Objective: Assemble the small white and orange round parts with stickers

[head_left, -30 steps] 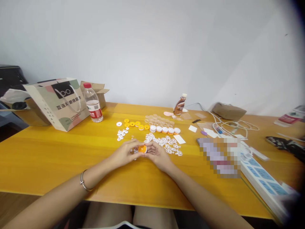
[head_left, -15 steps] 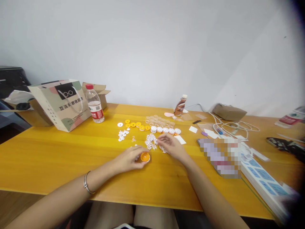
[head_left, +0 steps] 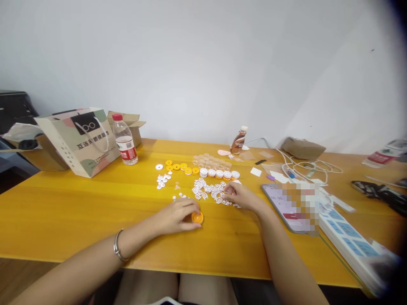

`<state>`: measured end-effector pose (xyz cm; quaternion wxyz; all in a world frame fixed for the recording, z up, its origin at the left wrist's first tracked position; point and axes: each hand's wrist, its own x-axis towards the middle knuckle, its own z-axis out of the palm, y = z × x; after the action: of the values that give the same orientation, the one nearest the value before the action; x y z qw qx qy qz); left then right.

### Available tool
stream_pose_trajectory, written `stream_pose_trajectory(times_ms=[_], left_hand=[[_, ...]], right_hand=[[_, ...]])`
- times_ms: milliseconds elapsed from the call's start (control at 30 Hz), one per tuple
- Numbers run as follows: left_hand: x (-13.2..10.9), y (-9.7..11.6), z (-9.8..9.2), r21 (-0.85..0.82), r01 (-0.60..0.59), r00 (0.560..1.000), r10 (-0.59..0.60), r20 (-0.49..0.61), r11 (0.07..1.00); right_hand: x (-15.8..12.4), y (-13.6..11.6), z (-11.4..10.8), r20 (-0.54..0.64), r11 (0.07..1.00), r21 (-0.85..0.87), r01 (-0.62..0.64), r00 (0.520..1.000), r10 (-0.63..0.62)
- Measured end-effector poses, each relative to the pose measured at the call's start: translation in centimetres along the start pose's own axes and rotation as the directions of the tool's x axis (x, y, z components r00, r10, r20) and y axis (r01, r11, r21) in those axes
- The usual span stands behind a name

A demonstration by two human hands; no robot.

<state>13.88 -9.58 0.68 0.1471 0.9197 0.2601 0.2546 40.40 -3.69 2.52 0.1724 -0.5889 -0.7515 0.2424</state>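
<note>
My left hand [head_left: 179, 217] rests low over the table, thumb and fingers curled around a small round orange cup-shaped part [head_left: 197, 217]. To its right, my right hand [head_left: 240, 195] is at the edge of a spread of white openwork plastic pieces [head_left: 218, 192]. Its thumb and fingers are drawn together among them, and whatever they pinch is too small to make out. Small white caps [head_left: 163, 181] lie beyond my left hand. Behind the white pieces runs a row of white round parts [head_left: 219, 173], with yellow rings [head_left: 176, 167] to the left and clear plastic cups [head_left: 211, 161] behind.
At the left stand a paper bag [head_left: 92, 142], a cardboard box [head_left: 136, 131] and a water bottle [head_left: 125, 144]. A brown drink bottle [head_left: 239, 141] is by the wall. On the right lie a phone [head_left: 282, 207], cables [head_left: 311, 167] and a white power strip [head_left: 346, 241].
My right hand has moved right across the white openwork pieces. My left hand has shifted slightly right and lower with the orange part.
</note>
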Motion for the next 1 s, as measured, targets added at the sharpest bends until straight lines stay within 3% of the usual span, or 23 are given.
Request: stream_pose_trajectory(times_ms=[233, 433, 633, 833, 1000], left_hand=[[0.6, -1.7, -1.3, 0.018, 0.139, 0.979, -0.135, -0.150, 0.990], [1.8, -3.2, -1.3, 0.150, 0.131, 0.991, -0.124, -0.055, 0.980], [3.2, -3.3, 0.2, 0.274, 0.081, 0.997, -0.076, -0.029, 0.958], [3.5, -3.3, 0.9, 0.290, 0.102, 0.994, -0.090, -0.055, 0.952], [3.2, -2.2, 0.0, 0.155, 0.145, 0.979, -0.118, -0.169, 0.977]], right_hand=[[0.4, 0.0, 0.5, -0.011, 0.999, -0.042, 0.004, 1.000, -0.004], [0.6, -0.3, 1.4, -0.074, 0.998, 0.029, 0.055, 0.996, -0.053], [0.6, -0.6, 1.3, -0.241, 0.968, 0.220, 0.120, 0.968, -0.065], [1.1, -2.0, 2.6, -0.349, 0.862, 0.443, 0.247, 0.933, -0.088], [1.0, -3.4, 3.8, -0.270, 0.714, 0.664, 0.222, 0.962, -0.048]])
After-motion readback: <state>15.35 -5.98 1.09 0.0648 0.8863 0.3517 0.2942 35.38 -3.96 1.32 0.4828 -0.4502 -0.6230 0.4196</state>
